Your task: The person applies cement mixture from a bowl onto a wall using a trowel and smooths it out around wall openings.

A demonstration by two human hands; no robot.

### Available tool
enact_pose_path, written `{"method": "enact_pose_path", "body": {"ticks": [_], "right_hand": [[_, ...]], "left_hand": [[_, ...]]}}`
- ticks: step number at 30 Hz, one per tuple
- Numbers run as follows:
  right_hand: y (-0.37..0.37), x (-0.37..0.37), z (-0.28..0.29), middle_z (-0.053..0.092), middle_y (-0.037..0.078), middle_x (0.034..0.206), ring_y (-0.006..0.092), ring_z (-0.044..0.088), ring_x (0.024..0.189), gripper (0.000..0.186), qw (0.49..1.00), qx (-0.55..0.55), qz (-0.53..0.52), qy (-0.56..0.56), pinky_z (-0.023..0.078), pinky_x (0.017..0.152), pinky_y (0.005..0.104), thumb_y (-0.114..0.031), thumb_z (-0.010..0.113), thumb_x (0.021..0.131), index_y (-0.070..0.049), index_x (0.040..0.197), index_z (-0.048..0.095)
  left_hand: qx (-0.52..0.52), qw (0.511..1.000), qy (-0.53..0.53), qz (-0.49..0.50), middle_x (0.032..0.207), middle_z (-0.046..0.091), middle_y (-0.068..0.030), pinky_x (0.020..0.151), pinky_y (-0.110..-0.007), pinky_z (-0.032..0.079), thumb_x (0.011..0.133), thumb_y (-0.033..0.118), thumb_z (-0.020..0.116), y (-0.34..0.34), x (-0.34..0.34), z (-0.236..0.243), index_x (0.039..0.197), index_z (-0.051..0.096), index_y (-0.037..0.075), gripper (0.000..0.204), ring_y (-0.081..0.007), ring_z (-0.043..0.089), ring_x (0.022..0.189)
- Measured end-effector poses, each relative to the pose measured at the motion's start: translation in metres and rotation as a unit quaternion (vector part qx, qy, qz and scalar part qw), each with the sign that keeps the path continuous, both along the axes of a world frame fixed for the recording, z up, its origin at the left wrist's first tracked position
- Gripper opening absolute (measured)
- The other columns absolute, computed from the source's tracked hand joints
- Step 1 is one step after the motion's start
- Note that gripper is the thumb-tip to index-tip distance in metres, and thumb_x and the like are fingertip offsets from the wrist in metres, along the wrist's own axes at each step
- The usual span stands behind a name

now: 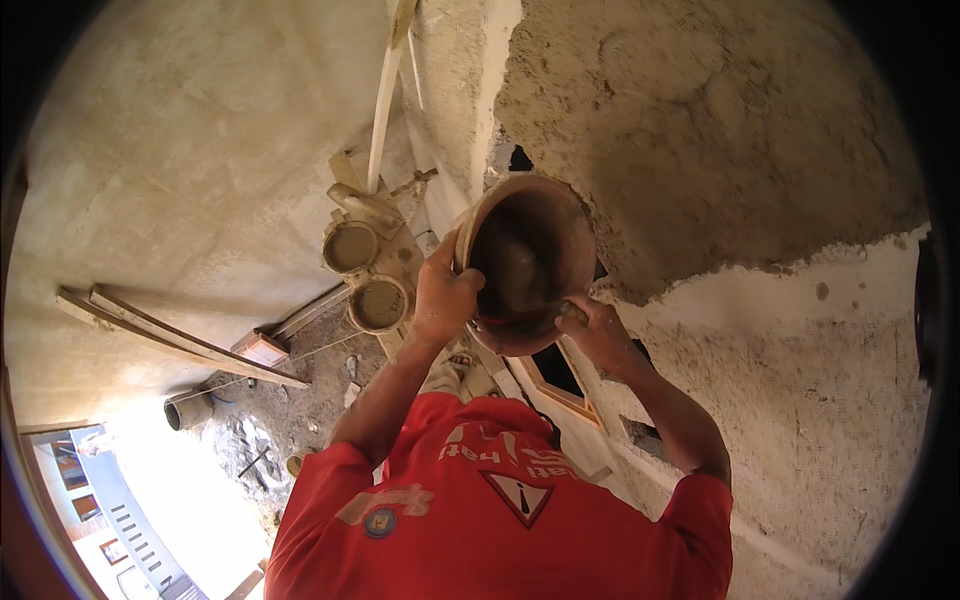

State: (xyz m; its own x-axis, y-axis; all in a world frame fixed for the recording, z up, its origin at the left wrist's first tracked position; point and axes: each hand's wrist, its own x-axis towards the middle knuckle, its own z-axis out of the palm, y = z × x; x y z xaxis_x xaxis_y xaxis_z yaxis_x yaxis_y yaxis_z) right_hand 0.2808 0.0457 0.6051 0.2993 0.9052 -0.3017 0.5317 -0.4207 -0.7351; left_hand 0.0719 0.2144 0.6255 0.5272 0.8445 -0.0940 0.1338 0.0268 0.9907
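Observation:
A mud-stained bucket point(562, 235) is held up in front of me, tipped so its mouth shows. The inside is dark with a grey residue; how much is in it I cannot tell. My left hand point(445, 298) is closed on the left side of its rim, thumb over the edge. My right hand point(600, 335) grips the rim at the lower right. Just beyond the bucket, dark wet plaster point(720, 140) covers the upper part of the right wall, ending in a ragged edge.
Left of the bucket, two pails of grey mortar stand on a plank, a far pail point(326, 250) and a near pail point(378, 331). Long wooden battens point(180, 335) lean at the left wall. A tipped container point(190, 410) lies on the rubble-strewn floor. Framed openings point(565, 385) pierce the right wall low down.

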Motion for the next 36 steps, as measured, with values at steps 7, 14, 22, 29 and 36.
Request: {"method": "enact_pose_path", "body": {"ticks": [7,14,22,29,36], "right_hand": [[-0.01,0.01,0.024,0.072,0.024,0.095,0.0434,0.07,0.09,0.045,0.989,0.055,0.02,-0.137,0.055,0.08,0.0464,-0.032,0.07,0.088,-0.002,0.121,0.064],[0.002,0.01,0.151,0.067,0.016,0.09,0.0274,0.067,0.085,0.043,0.995,-0.001,0.0,-0.098,0.052,0.081,0.0387,-0.027,0.078,0.082,-0.003,0.114,0.064],[0.017,-0.028,0.32,0.065,0.011,0.101,0.016,0.064,0.091,0.05,0.947,0.192,0.154,-0.204,0.05,0.078,0.031,-0.02,0.084,0.076,-0.002,0.117,0.061],[0.009,-0.027,0.341,0.071,0.008,0.088,0.0164,0.067,0.071,0.045,0.979,0.174,0.104,0.02,0.055,0.063,0.0293,-0.021,0.077,0.087,0.001,0.124,0.066],[-0.059,0.071,0.376,0.066,0.004,0.084,0.0103,0.06,0.067,0.049,0.799,0.285,-0.38,-0.368,0.053,0.06,0.0243,-0.035,0.06,0.098,-0.009,0.14,0.057]], "left_hand": [[0.045,0.995,-0.087,0.02,0.106,0.07,-0.0147,0.09,-0.031,0.05,0.071,0.001,0.057,0.003,-0.002,0.008,0.134,0.059,0.001,0.063,-0.0197,0.065,0.097],[-0.05,0.982,-0.173,0.057,0.112,0.069,-0.0082,0.091,-0.028,0.049,0.07,-0.007,0.054,0.014,-0.016,0.029,0.132,0.059,-0.005,0.062,-0.0157,0.064,0.101],[0.015,0.979,-0.17,0.113,0.113,0.07,-0.009,0.09,-0.029,0.051,0.069,-0.006,0.054,0.03,-0.057,0.019,0.132,0.059,-0.005,0.064,-0.018,0.066,0.099],[0.017,0.976,-0.168,0.141,0.103,0.068,-0.0066,0.08,-0.028,0.052,0.068,-0.005,0.054,0.02,-0.062,0.034,0.124,0.062,-0.004,0.056,-0.0153,0.064,0.088],[-0.013,0.992,-0.074,0.098,0.1,0.071,-0.007,0.078,-0.03,0.053,0.067,-0.003,0.054,0.01,-0.062,0.001,0.129,0.063,-0.001,0.063,-0.0152,0.064,0.085]]}}
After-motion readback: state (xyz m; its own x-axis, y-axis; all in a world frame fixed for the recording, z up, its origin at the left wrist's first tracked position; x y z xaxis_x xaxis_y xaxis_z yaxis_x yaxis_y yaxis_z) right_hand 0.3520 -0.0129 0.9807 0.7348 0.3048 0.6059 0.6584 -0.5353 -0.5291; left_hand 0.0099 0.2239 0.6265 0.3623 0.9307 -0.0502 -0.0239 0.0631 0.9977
